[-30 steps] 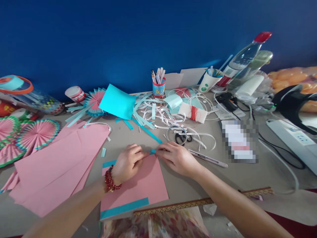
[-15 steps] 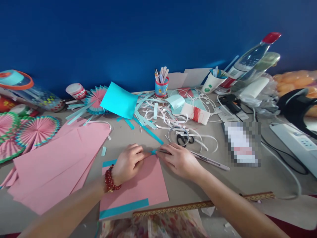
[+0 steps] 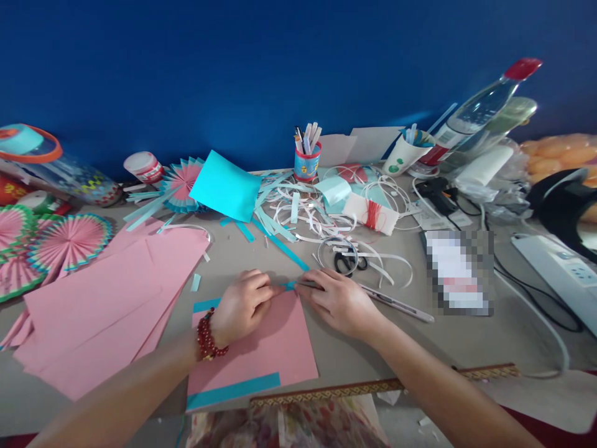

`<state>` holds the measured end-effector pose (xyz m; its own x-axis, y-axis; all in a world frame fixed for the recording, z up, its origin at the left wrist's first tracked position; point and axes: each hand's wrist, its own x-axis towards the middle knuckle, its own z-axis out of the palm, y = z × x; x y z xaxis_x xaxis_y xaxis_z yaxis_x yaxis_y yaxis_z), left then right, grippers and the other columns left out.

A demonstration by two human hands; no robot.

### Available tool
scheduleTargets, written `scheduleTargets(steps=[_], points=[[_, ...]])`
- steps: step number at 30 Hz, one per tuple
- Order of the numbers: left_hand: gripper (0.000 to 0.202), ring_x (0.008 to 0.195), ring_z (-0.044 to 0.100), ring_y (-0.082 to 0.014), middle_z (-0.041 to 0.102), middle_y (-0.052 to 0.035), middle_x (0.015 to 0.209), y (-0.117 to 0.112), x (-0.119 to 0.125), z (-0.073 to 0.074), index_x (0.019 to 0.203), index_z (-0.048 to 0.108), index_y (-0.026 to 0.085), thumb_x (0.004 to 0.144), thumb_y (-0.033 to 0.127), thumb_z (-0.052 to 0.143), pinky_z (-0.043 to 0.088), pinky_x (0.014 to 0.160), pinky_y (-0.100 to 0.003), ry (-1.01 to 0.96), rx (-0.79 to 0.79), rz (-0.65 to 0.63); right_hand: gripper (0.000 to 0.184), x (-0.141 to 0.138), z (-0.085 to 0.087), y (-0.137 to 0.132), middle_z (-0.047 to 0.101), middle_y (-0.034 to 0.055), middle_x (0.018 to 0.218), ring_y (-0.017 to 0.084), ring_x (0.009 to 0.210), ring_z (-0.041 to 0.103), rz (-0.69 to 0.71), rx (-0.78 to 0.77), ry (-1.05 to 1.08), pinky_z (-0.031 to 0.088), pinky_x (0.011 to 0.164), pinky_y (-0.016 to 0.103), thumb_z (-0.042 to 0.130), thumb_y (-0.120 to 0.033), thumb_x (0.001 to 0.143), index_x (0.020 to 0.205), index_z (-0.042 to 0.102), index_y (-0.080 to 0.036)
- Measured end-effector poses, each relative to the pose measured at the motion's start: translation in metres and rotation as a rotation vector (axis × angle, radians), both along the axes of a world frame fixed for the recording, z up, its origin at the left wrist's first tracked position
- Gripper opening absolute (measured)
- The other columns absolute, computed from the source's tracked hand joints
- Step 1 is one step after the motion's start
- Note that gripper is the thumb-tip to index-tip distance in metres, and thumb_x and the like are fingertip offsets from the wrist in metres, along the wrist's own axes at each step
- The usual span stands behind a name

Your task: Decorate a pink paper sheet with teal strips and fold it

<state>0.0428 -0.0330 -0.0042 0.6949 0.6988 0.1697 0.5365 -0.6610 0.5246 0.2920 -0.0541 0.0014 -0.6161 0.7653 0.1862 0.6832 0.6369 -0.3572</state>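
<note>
A pink paper sheet (image 3: 280, 348) lies flat in front of me, with a blue strip (image 3: 233, 391) along its near edge and another blue strip along its far edge. My left hand (image 3: 242, 308), wearing a red bead bracelet (image 3: 208, 336), rests over the far part of the sheet. Its fingertips pinch a blue paper strip (image 3: 290, 285) near the far right corner. Opposite it, my right hand (image 3: 338, 303) grips the same strip with closed fingers. A thin dark edge shows at those fingers; I cannot make out what it is.
A utility knife (image 3: 396, 303) and scissors (image 3: 345, 262) lie near my right hand. Pink sheets (image 3: 97, 298) and paper rosettes (image 3: 69, 241) are at left. Paper scraps (image 3: 293, 211), a pen cup (image 3: 306, 163), a phone (image 3: 457, 274) and a power strip (image 3: 555, 261) lie beyond.
The view has shifted very slightly. Both hands stay at the far right corner of the pink sheet, with no clear movement.
</note>
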Motion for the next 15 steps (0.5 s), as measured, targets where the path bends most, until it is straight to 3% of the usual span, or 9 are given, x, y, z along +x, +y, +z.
scheduleTargets(steps=[11, 15], points=[[0.034, 0.078, 0.049, -0.0191, 0.055, -0.0053, 0.077, 0.0003, -0.0012, -0.0011, 0.113, 0.069, 0.020, 0.096, 0.015, 0.039, 0.042, 0.069, -0.033, 0.009, 0.003, -0.006, 0.027, -0.0044, -0.0034, -0.0031, 0.066, 0.0078, 0.109, 0.020, 0.089, 0.059, -0.049, 0.048, -0.108, 0.051, 0.080, 0.034, 0.046, -0.019, 0.096, 0.107, 0.070, -0.022], [0.034, 0.078, 0.050, -0.0195, 0.055, -0.0053, 0.078, 0.0000, -0.0012, -0.0022, 0.112, 0.068, 0.019, 0.094, 0.014, 0.040, 0.041, 0.069, -0.033, 0.009, 0.009, -0.004, 0.028, -0.0012, -0.0040, -0.0022, 0.066, 0.0081, 0.113, 0.020, 0.093, 0.060, -0.045, 0.030, -0.016, 0.051, 0.081, 0.033, 0.045, -0.020, 0.096, 0.109, 0.070, -0.022]])
